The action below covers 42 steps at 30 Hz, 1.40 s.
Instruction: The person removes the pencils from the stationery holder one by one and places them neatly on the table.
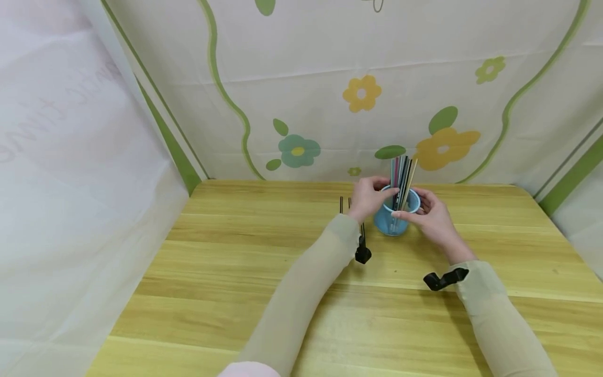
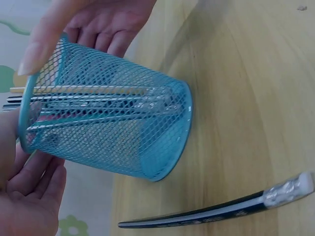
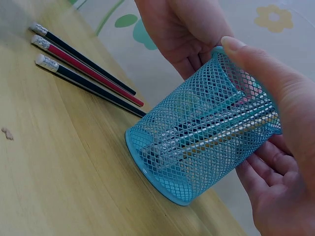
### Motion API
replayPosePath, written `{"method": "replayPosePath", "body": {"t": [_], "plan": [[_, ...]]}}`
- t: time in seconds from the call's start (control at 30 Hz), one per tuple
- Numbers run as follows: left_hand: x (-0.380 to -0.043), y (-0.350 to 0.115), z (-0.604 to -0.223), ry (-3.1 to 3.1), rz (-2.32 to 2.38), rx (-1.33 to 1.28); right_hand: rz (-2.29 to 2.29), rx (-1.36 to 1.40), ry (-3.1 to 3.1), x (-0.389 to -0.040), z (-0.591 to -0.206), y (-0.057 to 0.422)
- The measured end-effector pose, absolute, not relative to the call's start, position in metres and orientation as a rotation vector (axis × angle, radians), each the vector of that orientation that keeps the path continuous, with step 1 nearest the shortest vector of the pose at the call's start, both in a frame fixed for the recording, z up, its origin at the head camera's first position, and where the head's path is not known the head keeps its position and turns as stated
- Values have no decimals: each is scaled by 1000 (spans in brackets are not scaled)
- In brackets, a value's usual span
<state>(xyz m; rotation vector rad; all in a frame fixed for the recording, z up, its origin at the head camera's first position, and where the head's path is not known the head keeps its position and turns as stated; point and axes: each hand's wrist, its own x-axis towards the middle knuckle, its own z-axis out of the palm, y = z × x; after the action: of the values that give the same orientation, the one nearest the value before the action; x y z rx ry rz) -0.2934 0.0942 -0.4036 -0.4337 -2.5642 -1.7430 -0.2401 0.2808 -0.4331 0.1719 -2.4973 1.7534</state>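
A blue mesh pencil cup [image 1: 392,222] stands toward the back of the table, tilted slightly in the hands. Several pencils [image 1: 402,180] lean together inside it, points up; through the mesh their silver ends [image 2: 152,101] show near the base. My left hand [image 1: 369,198] holds the cup's left rim, thumb across the front of the pencils and fingers outside the wall. Opposite it, my right hand [image 1: 433,217] grips the rim, its thumb [image 3: 261,64] over the edge and its fingers curled behind the cup.
Left of the cup, partly behind my left wrist, lie loose pencils: a red one [image 3: 86,69] between two dark ones, a near dark pencil [image 3: 93,88] and a far dark pencil [image 3: 88,60]. A printed flower curtain [image 1: 301,78] hangs behind the wooden table [image 1: 212,293].
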Motion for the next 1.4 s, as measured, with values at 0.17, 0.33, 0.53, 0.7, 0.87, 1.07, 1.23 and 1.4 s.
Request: {"method": "replayPosePath", "body": {"t": [0.17, 0.33, 0.53, 0.7, 0.87, 1.07, 1.23, 1.4], "plan": [[-294, 95, -408, -2517, -1789, -420, 1753, 173, -2509, -241, -434, 282], [-295, 92, -411, -2466, -1822, -396, 1748, 175, -2516, -241, -433, 281], [-293, 87, -406, -2412, -1828, -384, 1762, 176, -2496, -240, -433, 281], [-292, 86, -402, -2357, -1849, -403, 1755, 167, -2497, -238, -432, 280], [-289, 84, -395, -2336, -1837, -449, 1772, 157, -2490, -239, -432, 279], [-283, 81, -380, -2277, -1843, -513, 1764, 168, -2497, -239, -432, 280], [-279, 78, -371, -2211, -1870, -537, 1775, 148, -2501, -239, -432, 280], [-279, 73, -364, -2133, -1920, -538, 1760, 135, -2516, -238, -430, 279]]}}
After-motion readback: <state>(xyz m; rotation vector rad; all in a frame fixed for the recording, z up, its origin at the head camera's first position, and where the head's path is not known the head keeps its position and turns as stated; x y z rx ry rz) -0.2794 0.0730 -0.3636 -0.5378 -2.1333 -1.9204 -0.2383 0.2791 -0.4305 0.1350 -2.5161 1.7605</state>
